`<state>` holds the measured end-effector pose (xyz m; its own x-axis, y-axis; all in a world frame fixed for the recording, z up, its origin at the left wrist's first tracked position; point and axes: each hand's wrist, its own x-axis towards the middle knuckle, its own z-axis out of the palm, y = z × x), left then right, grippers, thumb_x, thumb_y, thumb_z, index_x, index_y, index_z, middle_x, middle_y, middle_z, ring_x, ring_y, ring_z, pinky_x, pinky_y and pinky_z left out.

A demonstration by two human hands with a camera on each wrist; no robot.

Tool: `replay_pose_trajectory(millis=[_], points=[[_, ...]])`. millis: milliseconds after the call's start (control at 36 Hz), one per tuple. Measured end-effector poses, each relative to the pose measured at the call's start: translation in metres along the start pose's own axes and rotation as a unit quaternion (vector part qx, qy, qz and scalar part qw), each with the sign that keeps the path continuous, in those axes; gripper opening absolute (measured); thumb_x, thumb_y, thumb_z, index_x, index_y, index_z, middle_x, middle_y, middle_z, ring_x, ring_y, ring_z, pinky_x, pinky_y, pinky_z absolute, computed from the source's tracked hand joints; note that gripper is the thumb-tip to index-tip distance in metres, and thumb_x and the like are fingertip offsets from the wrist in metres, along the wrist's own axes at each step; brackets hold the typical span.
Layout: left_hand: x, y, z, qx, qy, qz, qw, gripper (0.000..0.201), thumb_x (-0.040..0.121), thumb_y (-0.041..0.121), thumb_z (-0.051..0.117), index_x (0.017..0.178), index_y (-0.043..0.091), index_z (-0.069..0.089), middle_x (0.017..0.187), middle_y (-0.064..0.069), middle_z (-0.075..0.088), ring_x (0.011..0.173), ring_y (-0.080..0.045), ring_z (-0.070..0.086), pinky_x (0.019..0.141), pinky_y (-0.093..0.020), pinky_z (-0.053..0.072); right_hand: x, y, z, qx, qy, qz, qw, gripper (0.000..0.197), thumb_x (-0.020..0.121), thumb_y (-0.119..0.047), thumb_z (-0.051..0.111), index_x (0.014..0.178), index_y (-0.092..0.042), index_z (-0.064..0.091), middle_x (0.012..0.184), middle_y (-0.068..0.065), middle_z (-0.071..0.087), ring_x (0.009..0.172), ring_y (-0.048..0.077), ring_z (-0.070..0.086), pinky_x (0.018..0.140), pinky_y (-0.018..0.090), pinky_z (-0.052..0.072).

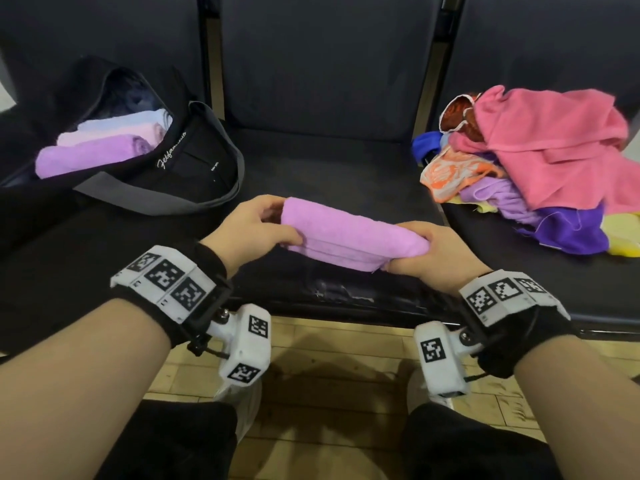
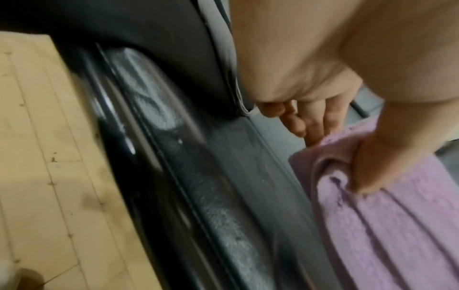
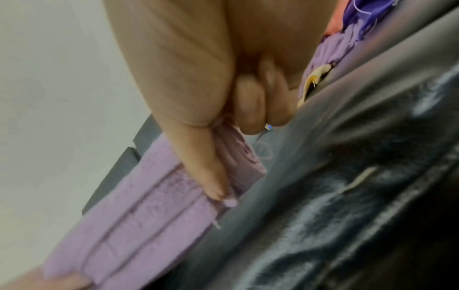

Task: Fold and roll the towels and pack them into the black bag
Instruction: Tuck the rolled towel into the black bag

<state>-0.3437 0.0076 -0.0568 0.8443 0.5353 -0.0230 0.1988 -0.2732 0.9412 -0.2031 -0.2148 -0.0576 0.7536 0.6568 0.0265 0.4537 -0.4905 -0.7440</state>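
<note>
A rolled lilac towel [image 1: 343, 233] is held just above the middle seat, lengthwise between both hands. My left hand [image 1: 258, 225] grips its left end, thumb pressed into the cloth [image 2: 367, 176]. My right hand [image 1: 426, 251] pinches the right end, where the folded layers show [image 3: 238, 168]. The black bag [image 1: 194, 161] lies open on the left seat with three rolled towels [image 1: 97, 150] inside, purple, pale pink and light blue. A heap of loose towels [image 1: 540, 161] in pink, orange, purple and yellow sits on the right seat.
The row of dark padded seats [image 1: 329, 168] has a worn front edge [image 1: 343, 296] just under my hands. The bag's grey strap [image 1: 214, 199] loops toward the middle seat. Wooden floor [image 1: 329, 358] and my knees are below.
</note>
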Motion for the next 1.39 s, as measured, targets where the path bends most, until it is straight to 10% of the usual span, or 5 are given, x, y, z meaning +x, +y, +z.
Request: replay_pose_trajectory(millis=[167, 500, 722, 972, 1389], points=[[-0.011, 0.017, -0.012, -0.042, -0.018, 0.016, 0.999, 0.048, 0.077, -0.010, 0.070, 0.111, 0.021, 0.059, 0.103, 0.000, 0.065, 0.048, -0.011, 0.058, 0.043, -0.022, 0.045, -0.003, -0.020, -0.006, 0.151, -0.028, 0.030, 0.988, 0.050, 0.070, 0.016, 0.072, 0.094, -0.028, 0.066, 0.072, 0.005, 0.072, 0.057, 0.011, 0.066, 0.055, 0.024, 0.054], [-0.070, 0.088, -0.057, -0.222, 0.050, 0.015, 0.974, 0.052, 0.084, -0.020, 0.028, 0.109, 0.018, 0.052, 0.119, -0.010, 0.055, 0.085, -0.035, 0.070, 0.080, -0.041, 0.059, -0.034, -0.118, -0.016, 0.407, -0.053, 0.031, 0.911, 0.064, 0.073, 0.029, 0.031, 0.117, -0.005, 0.063, 0.119, 0.018, 0.064, 0.106, 0.034, 0.063, 0.086, 0.037, 0.056], [-0.144, 0.144, -0.121, -0.300, 0.098, 0.028, 0.948, 0.051, 0.068, 0.006, 0.046, 0.119, 0.006, 0.053, 0.130, -0.017, 0.048, 0.099, -0.039, 0.062, 0.077, -0.041, 0.059, -0.071, -0.210, -0.026, 0.556, -0.092, 0.031, 0.826, 0.048, 0.080, -0.010, 0.036, 0.118, 0.007, 0.059, 0.117, 0.016, 0.067, 0.108, 0.032, 0.062, 0.102, 0.041, 0.045], [-0.161, 0.156, -0.183, -0.244, 0.158, 0.020, 0.957, 0.028, 0.078, -0.008, 0.040, 0.086, 0.015, 0.052, 0.079, -0.013, 0.044, 0.060, -0.024, 0.049, 0.060, -0.030, 0.052, -0.058, -0.275, -0.007, 0.321, -0.120, -0.067, 0.937, 0.043, 0.078, 0.007, 0.063, 0.116, -0.012, 0.065, 0.122, 0.011, 0.062, 0.099, 0.024, 0.063, 0.071, 0.033, 0.056], [-0.082, 0.092, -0.279, -0.126, 0.234, 0.029, 0.964, 0.049, 0.082, -0.014, 0.036, 0.116, 0.019, 0.044, 0.114, -0.023, 0.056, 0.080, -0.035, 0.070, 0.059, -0.037, 0.057, 0.040, -0.342, 0.069, -0.013, 0.026, -0.242, 0.970, 0.044, 0.069, 0.003, 0.069, 0.104, -0.023, 0.069, 0.095, 0.000, 0.069, 0.071, 0.022, 0.065, 0.065, 0.028, 0.052]])
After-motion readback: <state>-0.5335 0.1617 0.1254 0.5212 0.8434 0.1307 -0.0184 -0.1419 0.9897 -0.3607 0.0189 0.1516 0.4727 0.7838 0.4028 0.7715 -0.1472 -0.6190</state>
